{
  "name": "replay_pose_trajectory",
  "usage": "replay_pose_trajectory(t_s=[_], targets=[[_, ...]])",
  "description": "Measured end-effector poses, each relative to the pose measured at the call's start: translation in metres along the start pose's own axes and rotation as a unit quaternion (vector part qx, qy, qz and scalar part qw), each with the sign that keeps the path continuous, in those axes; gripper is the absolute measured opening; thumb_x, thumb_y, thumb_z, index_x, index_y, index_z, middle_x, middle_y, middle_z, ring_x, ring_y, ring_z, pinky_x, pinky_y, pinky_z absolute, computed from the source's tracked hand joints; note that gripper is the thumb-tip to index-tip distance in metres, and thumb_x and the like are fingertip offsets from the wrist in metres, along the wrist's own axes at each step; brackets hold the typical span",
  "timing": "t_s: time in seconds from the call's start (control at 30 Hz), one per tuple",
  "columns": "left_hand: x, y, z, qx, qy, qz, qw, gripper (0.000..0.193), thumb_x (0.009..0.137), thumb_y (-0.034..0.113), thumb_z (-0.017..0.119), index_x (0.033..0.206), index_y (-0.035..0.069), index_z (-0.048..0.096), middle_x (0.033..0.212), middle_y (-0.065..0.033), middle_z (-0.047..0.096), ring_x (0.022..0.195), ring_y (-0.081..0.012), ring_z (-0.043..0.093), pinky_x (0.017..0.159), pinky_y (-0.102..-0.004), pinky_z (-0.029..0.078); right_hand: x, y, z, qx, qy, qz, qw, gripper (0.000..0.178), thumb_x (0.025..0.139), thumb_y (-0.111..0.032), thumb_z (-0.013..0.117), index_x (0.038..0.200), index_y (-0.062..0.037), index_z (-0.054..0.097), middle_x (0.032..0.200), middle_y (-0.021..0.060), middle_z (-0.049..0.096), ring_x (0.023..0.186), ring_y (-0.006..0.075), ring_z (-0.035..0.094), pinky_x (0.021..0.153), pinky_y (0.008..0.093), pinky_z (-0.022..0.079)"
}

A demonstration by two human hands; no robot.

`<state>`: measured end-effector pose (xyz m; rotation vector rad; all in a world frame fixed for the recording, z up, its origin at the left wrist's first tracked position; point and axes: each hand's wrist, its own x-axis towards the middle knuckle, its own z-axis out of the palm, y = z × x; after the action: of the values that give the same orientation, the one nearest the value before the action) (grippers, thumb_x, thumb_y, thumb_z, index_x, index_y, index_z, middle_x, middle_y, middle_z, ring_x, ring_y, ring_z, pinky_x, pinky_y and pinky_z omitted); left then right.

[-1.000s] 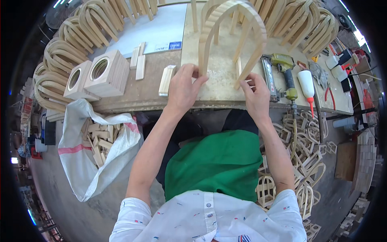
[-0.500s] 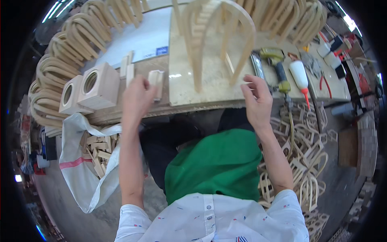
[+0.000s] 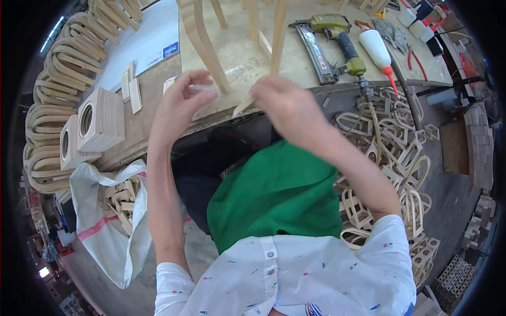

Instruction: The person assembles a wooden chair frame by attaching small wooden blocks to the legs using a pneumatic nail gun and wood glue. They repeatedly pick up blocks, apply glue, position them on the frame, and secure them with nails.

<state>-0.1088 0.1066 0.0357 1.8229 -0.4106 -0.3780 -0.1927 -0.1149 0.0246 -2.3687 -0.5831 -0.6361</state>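
My left hand (image 3: 179, 108) is at the front edge of the bench, its thumb and fingers curled together around a pale sliver too blurred to name. My right hand (image 3: 292, 108) reaches across toward it, fingers pinched on a small wooden piece (image 3: 243, 106) that points down-left past the bench edge. Between and beyond the hands stands an arched wooden frame (image 3: 199, 39), its legs on the pale board (image 3: 237, 63). A thin wooden slat (image 3: 264, 45) leans beside one leg. Part of another small wooden piece (image 3: 169, 82) shows beside my left fingers.
A nail gun (image 3: 329, 45), a white glue bottle (image 3: 377, 50) and red-handled pliers (image 3: 417, 64) lie at right. Wooden blocks with round holes (image 3: 103, 124) and several bent frames (image 3: 71, 55) line the left. Below are a sack (image 3: 108, 247) of offcuts and piled frames (image 3: 390, 152).
My right hand has swung left and in, now pinching a small wooden piece. The left hand has come away from the wooden piece on the bench with curled fingers. The view has shifted right.
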Motion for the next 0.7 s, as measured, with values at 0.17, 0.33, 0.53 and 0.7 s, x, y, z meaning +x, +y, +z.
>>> replay_pose_trajectory(t_s=[0.17,0.33,0.53,0.7], targets=[[0.033,-0.006,-0.002,0.064,-0.082,-0.002,0.995,0.035,0.084,0.005,0.064,0.118,-0.001,0.062,0.096,-0.0044,0.067,0.091,-0.0146,0.061,0.086,-0.0276,0.047,0.009,0.03,-0.009,-0.034,0.019,0.039,0.998,0.009,0.077,-0.004,0.059,0.085,-0.0004,0.057,0.087,0.0158,0.061,0.081,0.0375,0.063,0.067,0.0447,0.051],[0.028,-0.01,0.027,0.049,-0.052,0.039,0.997,0.027,0.085,0.004,0.065,0.113,0.0,0.064,0.099,-0.0033,0.067,0.093,-0.0103,0.06,0.086,-0.0251,0.046,0.01,0.049,-0.004,-0.081,-0.006,0.055,0.995,0.011,0.081,-0.007,0.062,0.089,-0.0004,0.061,0.086,0.0146,0.06,0.081,0.0358,0.062,0.069,0.0434,0.05],[0.029,-0.014,0.039,0.033,-0.053,0.012,0.998,0.027,0.087,0.005,0.065,0.113,0.0,0.064,0.102,-0.004,0.066,0.096,-0.0107,0.059,0.088,-0.025,0.045,0.003,0.056,0.008,-0.094,-0.02,0.064,0.993,0.007,0.077,-0.002,0.06,0.083,0.0007,0.06,0.083,0.0155,0.059,0.08,0.0359,0.062,0.068,0.0442,0.05],[0.03,-0.014,0.037,0.003,-0.071,0.025,0.997,0.028,0.088,0.006,0.065,0.115,-0.001,0.062,0.106,-0.0049,0.065,0.099,-0.0109,0.058,0.091,-0.0258,0.045,0.009,0.052,0.016,-0.109,-0.026,0.065,0.992,0.008,0.074,0.0,0.059,0.082,0.0006,0.061,0.082,0.0152,0.059,0.079,0.0352,0.063,0.068,0.0443,0.051]])
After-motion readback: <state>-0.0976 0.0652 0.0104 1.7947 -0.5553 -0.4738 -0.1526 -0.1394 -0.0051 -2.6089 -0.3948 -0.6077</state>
